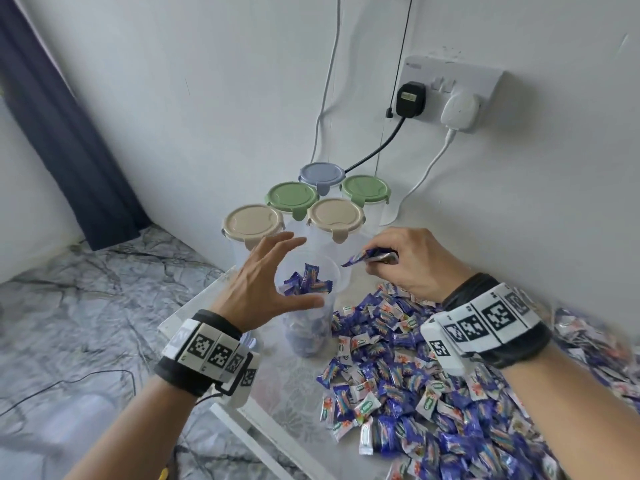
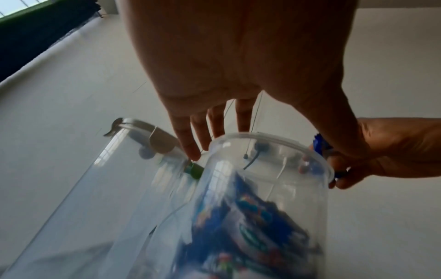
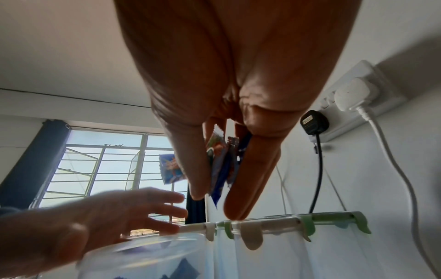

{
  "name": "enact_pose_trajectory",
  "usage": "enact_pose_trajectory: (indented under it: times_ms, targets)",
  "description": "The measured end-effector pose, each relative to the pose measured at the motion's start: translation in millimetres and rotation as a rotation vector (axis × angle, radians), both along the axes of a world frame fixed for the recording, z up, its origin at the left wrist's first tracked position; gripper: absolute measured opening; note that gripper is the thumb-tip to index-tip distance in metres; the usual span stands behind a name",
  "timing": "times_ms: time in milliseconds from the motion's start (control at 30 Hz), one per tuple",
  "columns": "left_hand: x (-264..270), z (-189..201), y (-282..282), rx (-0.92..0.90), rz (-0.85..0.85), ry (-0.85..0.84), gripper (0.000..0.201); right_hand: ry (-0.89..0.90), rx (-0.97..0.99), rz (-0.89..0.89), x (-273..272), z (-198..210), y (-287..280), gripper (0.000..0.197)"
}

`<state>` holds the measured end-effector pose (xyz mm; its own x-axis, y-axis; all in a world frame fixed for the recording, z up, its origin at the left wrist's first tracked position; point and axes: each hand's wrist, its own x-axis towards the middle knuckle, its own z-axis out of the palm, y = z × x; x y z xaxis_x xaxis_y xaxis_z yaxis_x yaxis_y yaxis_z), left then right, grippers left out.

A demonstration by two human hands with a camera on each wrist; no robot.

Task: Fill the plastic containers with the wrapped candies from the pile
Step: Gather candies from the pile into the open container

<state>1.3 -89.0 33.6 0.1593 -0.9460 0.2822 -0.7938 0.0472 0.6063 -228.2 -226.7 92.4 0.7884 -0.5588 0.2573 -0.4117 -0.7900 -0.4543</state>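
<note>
An open clear plastic container [image 1: 308,327] stands on the table, partly filled with blue wrapped candies [image 1: 308,282]. My left hand [image 1: 298,271] hovers open at its rim with fingers spread, and in the left wrist view the fingers [image 2: 214,128] reach straight past the container [image 2: 262,188]. My right hand [image 1: 377,263] pinches a few wrapped candies [image 1: 367,256] just right of the container's mouth. In the right wrist view those candies [image 3: 220,160] hang between thumb and fingers [image 3: 250,179]. The candy pile [image 1: 433,393] covers the table's right side.
Several lidded containers [image 1: 336,216], with beige, green and blue lids, stand behind the open one against the wall. A wall socket [image 1: 450,88] with two plugs and hanging cables is above them. The table's left edge [image 1: 187,306] drops to a marbled floor [image 1: 86,306].
</note>
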Motion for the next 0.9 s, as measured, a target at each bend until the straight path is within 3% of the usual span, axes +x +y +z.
enact_pose_trajectory:
  times_ms: [133, 300, 500, 900]
  targets:
    - [-3, -16, 4, 0.084, -0.007, 0.189, 0.127, -0.059, 0.018, 0.075, 24, 7, 8, 0.015]
    - [-8, -35, 7, 0.096, 0.063, 0.352, 0.134, -0.062, 0.061, 0.174, 58, 1, 22, 0.015]
    - [-10, -33, 6, 0.047, 0.087, 0.332, 0.134, 0.008, 0.129, 0.183, 80, -17, 30, 0.018]
    - [-8, -35, 6, 0.037, 0.031, 0.344, 0.128, 0.015, 0.037, 0.162, 79, -20, 31, 0.025]
